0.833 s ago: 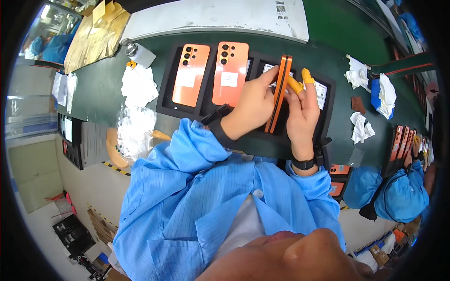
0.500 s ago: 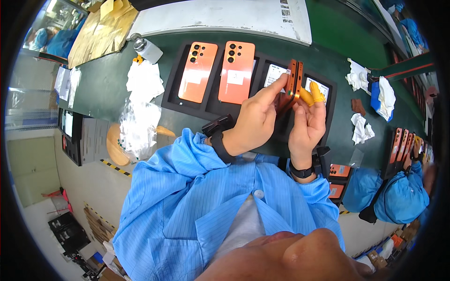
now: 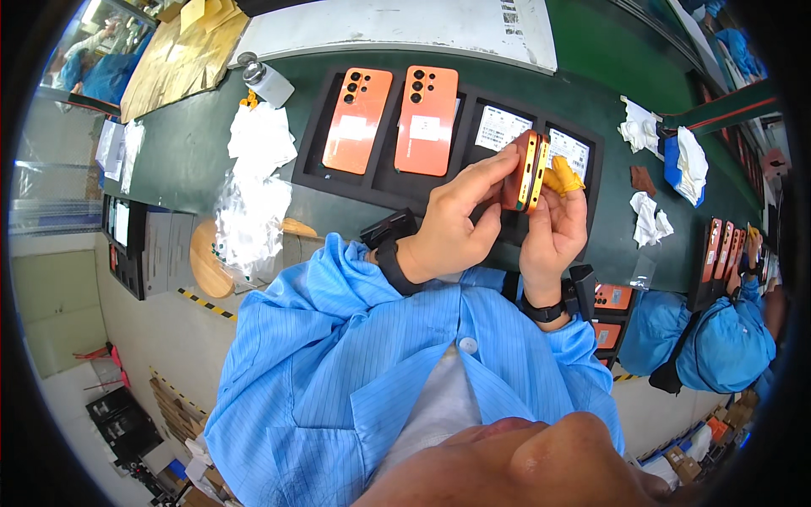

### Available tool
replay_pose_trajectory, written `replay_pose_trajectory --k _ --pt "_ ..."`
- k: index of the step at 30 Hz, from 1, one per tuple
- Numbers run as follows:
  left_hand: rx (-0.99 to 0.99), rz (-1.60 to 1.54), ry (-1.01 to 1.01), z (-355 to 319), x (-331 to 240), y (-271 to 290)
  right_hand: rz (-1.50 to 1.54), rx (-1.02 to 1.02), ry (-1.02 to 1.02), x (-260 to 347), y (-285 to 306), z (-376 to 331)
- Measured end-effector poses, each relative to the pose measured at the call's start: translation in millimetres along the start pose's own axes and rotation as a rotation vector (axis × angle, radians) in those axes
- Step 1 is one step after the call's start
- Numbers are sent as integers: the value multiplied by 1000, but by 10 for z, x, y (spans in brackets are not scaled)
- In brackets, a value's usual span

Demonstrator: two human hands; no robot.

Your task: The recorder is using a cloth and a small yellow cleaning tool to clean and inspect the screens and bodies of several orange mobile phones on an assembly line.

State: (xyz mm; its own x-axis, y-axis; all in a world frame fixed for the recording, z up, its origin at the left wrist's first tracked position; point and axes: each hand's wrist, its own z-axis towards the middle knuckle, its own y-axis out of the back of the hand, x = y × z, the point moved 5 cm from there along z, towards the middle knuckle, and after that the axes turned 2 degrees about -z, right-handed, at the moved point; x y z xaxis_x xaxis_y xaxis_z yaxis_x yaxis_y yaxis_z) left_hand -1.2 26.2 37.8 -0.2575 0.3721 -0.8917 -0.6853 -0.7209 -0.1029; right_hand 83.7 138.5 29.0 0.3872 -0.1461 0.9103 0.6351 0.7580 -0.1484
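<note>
You are clamping your left hand [image 3: 452, 226] and right hand [image 3: 553, 235] on two likely slippery orange smartphones [image 3: 528, 173], best held by their edges.

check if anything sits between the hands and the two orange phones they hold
On the right hand, yellow finger covers sit beside the phones; whether every cover touches them is hidden. The left hand rests bare fingertips on the other side, with nothing visible in between.

A finely striped blue jacket [image 3: 338, 355] with a white button [image 3: 468, 345] covers a pale shirt [image 3: 437, 399]; black wristbands [image 3: 394, 266] and yellow finger cots [image 3: 568, 177] show
</note>
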Motion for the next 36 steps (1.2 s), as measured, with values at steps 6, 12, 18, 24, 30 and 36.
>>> replay_pose_trajectory --k 6,12,18,24,30,36 --pt "88 -3 8 -2 -63 21 -10 4 26 51 -16 -5" --pt "112 44 28 48 -139 30 -69 28 45 98 7 15" --pt "119 22 80 63 -136 44 -84 98 52 165 -40 31" --pt "211 77 59 85 -137 121 -180 133 -1 283 -58 28" --pt "324 174 52 162 -136 119 -225 115 -139 431 -35 79" --pt "3 313 369 304 37 426 -447 82 -290 520 331 230"
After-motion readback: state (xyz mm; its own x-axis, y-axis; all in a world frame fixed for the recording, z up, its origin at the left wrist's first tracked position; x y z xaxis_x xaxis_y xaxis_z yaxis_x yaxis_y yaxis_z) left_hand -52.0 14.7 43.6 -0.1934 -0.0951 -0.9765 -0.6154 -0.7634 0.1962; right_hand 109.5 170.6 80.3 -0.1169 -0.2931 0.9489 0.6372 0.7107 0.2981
